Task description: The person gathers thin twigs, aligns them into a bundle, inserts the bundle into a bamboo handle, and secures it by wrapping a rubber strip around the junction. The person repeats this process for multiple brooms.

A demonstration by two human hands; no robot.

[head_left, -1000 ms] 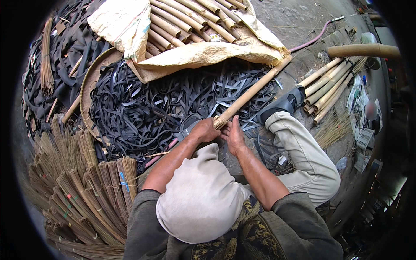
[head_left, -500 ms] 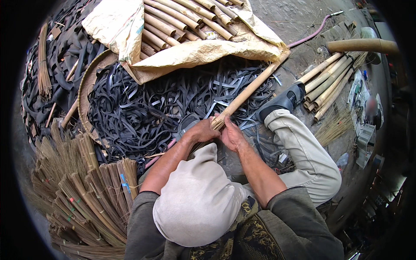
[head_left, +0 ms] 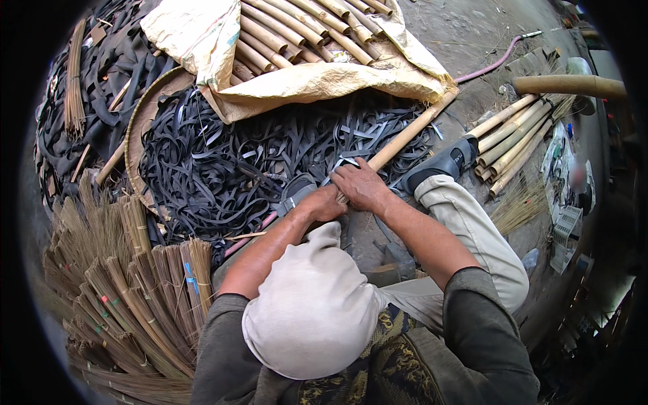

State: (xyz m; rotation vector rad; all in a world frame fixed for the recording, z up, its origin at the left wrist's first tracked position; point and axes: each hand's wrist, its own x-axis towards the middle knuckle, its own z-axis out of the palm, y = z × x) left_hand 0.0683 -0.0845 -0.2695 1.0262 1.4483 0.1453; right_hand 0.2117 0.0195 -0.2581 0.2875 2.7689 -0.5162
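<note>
A long bamboo pole (head_left: 413, 137) slants from the yellowish sack down to my hands in front of my bent knee. My left hand (head_left: 325, 204) is closed around its near end, where thin split stalks or fibres seem to show; the fingers hide most of that end. Just beyond, my right hand (head_left: 362, 186) lies over the pole with its back up and its fingers wrapped round it. Beside the right fingertips a dark, shiny strip (head_left: 343, 164) loops up; whether the fingers grip it I cannot tell.
Black rubber strips (head_left: 202, 169) heap up before me, partly on a round woven tray (head_left: 133, 162). Cut bamboo tubes (head_left: 290, 27) lie on a sack (head_left: 324, 84). Brush bundles (head_left: 128, 290) stand at left; more bamboo handles (head_left: 516, 138) lie beyond my sandalled right foot (head_left: 442, 162).
My right hand has turned from palm-up beside the pole to back-up over it. A dark strip now shows at its fingertips. My left hand stays around the near end.
</note>
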